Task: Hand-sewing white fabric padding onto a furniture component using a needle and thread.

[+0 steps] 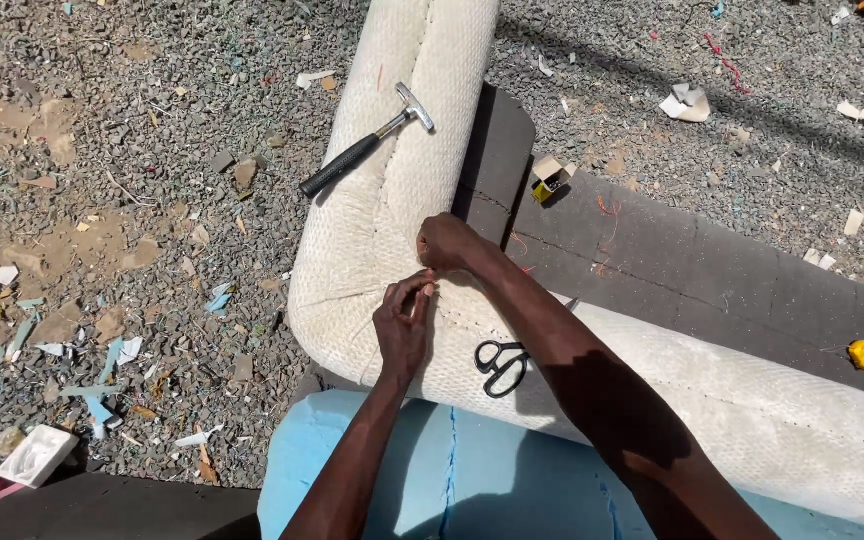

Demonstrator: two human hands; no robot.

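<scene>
Both hands meet on a long cream upholstered cushion (392, 190) bent at a corner, and the pinch sits right at that bend, on the seam where the two padded lengths join; beyond the pinch the dark grey panel (692, 270) of the frame runs alongside the cushion, and nearer the person than the pinch a blue foam block (472, 470) lies under the forearms; gravel ground (132, 150) strewn with foam scraps and offcuts spreads away from the grip on all sides; the right hand (447, 243) is curled closed on top of the cushion fabric, fingertips pressed down at the seam, while the left hand (402, 325) comes up from below with thumb and fingers nipped together on something too thin to make out, touching the right hand's fingers; a hammer (367, 140) with a black handle rests on the cushion well beyond the pinch; black-handled scissors (500, 365) lie on the cushion just beside the left hand; a small yellow lump (862, 353) sits far off on the grey panel
</scene>
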